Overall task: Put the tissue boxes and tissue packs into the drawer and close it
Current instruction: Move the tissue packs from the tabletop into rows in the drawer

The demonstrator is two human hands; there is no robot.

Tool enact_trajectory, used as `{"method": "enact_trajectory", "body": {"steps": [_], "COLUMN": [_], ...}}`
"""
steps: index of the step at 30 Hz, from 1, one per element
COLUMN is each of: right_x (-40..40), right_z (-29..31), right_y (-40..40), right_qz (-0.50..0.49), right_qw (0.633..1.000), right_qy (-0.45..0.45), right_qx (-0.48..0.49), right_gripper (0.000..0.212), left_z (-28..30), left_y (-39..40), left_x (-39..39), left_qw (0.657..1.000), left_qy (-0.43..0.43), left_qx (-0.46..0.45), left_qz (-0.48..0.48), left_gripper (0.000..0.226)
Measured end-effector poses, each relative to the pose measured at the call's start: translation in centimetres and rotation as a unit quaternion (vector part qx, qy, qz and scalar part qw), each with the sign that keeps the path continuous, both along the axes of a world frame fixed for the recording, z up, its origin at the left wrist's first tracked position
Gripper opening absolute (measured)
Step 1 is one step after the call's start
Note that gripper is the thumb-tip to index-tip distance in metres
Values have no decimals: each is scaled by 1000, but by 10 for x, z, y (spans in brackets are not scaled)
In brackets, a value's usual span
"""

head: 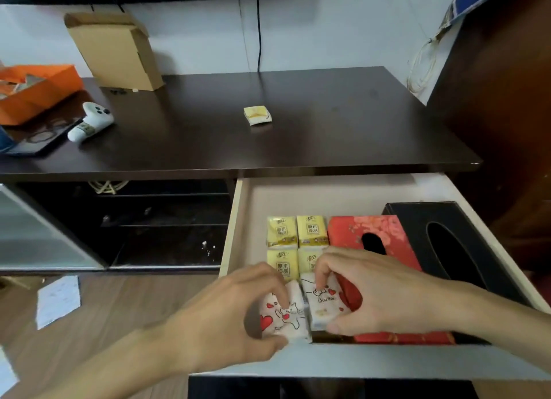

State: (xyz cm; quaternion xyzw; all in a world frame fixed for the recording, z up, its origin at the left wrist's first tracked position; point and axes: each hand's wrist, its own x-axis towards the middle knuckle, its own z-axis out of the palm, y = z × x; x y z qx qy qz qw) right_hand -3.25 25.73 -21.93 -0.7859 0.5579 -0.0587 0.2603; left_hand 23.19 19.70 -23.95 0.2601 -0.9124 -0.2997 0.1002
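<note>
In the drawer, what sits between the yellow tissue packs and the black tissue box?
The red floral tissue box lies between them in the head view, beside the yellow packs on one side and the black tissue box on the other.

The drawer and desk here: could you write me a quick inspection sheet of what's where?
Surface: dark desk, white drawer open.
Job's things: four yellow packs, red tissue box, black tissue box in drawer; one yellow pack on desk.
Clutter: cardboard box, orange bag, white controller.
Hands: left hand and right hand each on a heart-print pack.
Cables: black cable on wall.
Surroundings: wood floor.
</note>
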Motion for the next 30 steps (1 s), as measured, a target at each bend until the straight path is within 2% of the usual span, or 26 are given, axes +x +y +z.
{"method": "enact_trajectory", "body": {"steps": [8, 12, 18, 22, 27, 30], "right_x": [2, 1, 1, 0, -5, -6], "right_z": [-15, -17, -26, -35, -38, -35], "right_y": [4, 5, 9, 10, 5, -1], "right_qz": [16, 17, 52, 68, 76, 87], "right_qw": [999, 998, 998, 995, 993, 991], "right_qy": [37, 51, 41, 68, 67, 67], "right_qx": [-29, -30, -25, -36, -54, -71], "right_gripper": [46, 46, 43, 48, 47, 41], "left_z": [-5, -7, -15, -22, -21, -21], "left_y": [-6, -10, -16, -15, -19, -22], "left_x": [-4, -6, -9, -10, -12, -21], "left_qw": [1000, 999, 998, 992, 987, 981], "left_qy": [-19, -30, -50, -81, -102, -113], "left_qx": [7, -20, -22, -32, -62, -112], "left_qz": [6, -1, -27, -90, -110, -108], "left_gripper": [37, 41, 45, 39, 23, 28]}}
